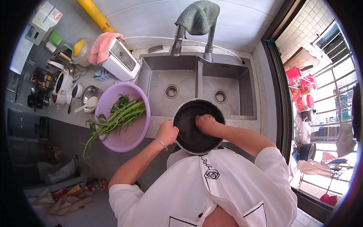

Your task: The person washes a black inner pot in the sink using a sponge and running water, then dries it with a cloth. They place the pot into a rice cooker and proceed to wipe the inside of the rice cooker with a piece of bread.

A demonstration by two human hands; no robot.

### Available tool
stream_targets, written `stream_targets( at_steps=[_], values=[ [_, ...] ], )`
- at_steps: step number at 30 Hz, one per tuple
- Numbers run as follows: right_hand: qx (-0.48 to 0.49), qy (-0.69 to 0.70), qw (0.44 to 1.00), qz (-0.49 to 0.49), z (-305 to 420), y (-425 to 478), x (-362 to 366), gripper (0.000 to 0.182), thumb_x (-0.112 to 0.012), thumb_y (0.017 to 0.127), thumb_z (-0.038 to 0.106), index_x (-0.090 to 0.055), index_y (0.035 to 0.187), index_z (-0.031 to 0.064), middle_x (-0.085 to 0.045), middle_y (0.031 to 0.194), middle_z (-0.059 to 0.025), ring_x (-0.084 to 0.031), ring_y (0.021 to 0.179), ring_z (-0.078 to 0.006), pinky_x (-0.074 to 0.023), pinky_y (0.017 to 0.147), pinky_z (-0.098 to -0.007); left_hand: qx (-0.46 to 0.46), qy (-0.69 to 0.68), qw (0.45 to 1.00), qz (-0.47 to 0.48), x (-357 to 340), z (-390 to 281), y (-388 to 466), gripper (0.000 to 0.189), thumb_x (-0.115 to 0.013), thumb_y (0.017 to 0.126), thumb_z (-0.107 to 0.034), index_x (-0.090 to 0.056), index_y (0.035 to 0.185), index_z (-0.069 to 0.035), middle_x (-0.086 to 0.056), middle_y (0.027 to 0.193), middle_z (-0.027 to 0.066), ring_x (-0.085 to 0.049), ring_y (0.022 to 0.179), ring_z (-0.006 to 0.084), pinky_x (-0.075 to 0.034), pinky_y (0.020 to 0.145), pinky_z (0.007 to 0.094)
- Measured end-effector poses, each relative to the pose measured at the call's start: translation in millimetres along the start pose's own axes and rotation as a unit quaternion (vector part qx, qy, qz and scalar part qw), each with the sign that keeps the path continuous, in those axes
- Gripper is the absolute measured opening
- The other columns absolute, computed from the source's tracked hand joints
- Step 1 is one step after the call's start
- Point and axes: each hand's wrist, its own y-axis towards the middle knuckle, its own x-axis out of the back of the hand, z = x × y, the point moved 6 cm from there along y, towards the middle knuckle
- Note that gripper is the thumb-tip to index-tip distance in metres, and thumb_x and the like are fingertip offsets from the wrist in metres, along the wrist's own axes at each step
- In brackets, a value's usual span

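Note:
A round dark-lined pot [185, 139] is at the front edge of the double steel sink [173, 73]. My left hand [168, 132] grips the pot's left rim or handle, with a bangle on that wrist. Inside the pot, my right hand [206, 124] reaches down toward the inner wall and bottom; its fingertips are hidden, and whether they hold something cannot be told. To the left, green leafy stems [120, 116] lie in a purple plastic basin [147, 113], some hanging over its outer edge.
Behind the sink stands a faucet [209, 51] with a green cloth [198, 17] draped over it. A white box-shaped appliance [122, 61] bears a pink cloth [103, 46]. A metal bowl [90, 95] with a white spoon [89, 103] sits left of the basin. A window frame [279, 93] borders the right.

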Motion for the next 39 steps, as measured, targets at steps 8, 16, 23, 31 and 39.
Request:
stream_targets(
  at_steps=[8, 16, 23, 31, 39],
  values=[
    [0.065, 0.105, 0.992, 0.019, 39, -25, 18, 0.029, -0.06, 0.075, 0.01, -0.053, 0.101, -0.0014, -0.065, 0.091, -0.0189, -0.066, 0.079, -0.0319, -0.054, 0.069, -0.0393, 0.021, -0.01, 1.0, 0.013, 3, 5, -1, 0.018, -0.046, 0.081, -0.007, -0.053, 0.078, 0.009, -0.057, 0.056, 0.0179, -0.058, 0.042, 0.0236, -0.045, 0.039, 0.036],
    [0.055, 0.131, 0.919, -0.367, 16, -39, 92, 0.019, -0.057, 0.077, 0.01, -0.044, 0.088, 0.0016, -0.057, 0.07, -0.0135, -0.061, 0.06, -0.0313, -0.0496, 0.05, -0.0399, 0.016, 0.019, 1.0, -0.001, 6, -1, -5, 0.019, -0.047, 0.082, -0.008, -0.054, 0.079, 0.009, -0.058, 0.055, 0.0181, -0.058, 0.042, 0.0249, -0.046, 0.04, 0.037],
    [0.014, 0.114, 0.889, -0.443, 0, -27, 106, 0.017, -0.055, 0.08, 0.01, -0.041, 0.085, 0.0023, -0.055, 0.064, -0.0117, -0.059, 0.054, -0.03, -0.0474, 0.045, -0.04, 0.002, 0.04, 0.999, -0.002, 2, -12, -8, 0.019, -0.047, 0.081, -0.008, -0.055, 0.078, 0.009, -0.058, 0.056, 0.0196, -0.06, 0.043, 0.0267, -0.048, 0.043, 0.0381],
    [-0.099, 0.107, 0.894, -0.424, -33, -30, 86, 0.015, -0.054, 0.081, 0.01, -0.042, 0.082, 0.0032, -0.058, 0.064, -0.0128, -0.061, 0.054, -0.0307, -0.0477, 0.046, -0.0405, -0.036, 0.058, 0.998, -0.008, 0, -18, -4, 0.02, -0.046, 0.08, -0.008, -0.055, 0.078, 0.01, -0.058, 0.055, 0.0214, -0.061, 0.045, 0.0279, -0.05, 0.046, 0.0388],
    [-0.185, 0.034, 0.977, -0.105, -29, -52, 41, 0.019, -0.058, 0.076, 0.015, -0.048, 0.087, 0.0029, -0.065, 0.07, -0.0102, -0.067, 0.066, -0.0273, -0.0518, 0.052, -0.0381, -0.023, 0.043, 0.999, -0.003, 0, -14, -1, 0.021, -0.046, 0.08, -0.008, -0.054, 0.074, 0.01, -0.057, 0.053, 0.0206, -0.06, 0.043, 0.0279, -0.049, 0.044, 0.0387]
  ],
)
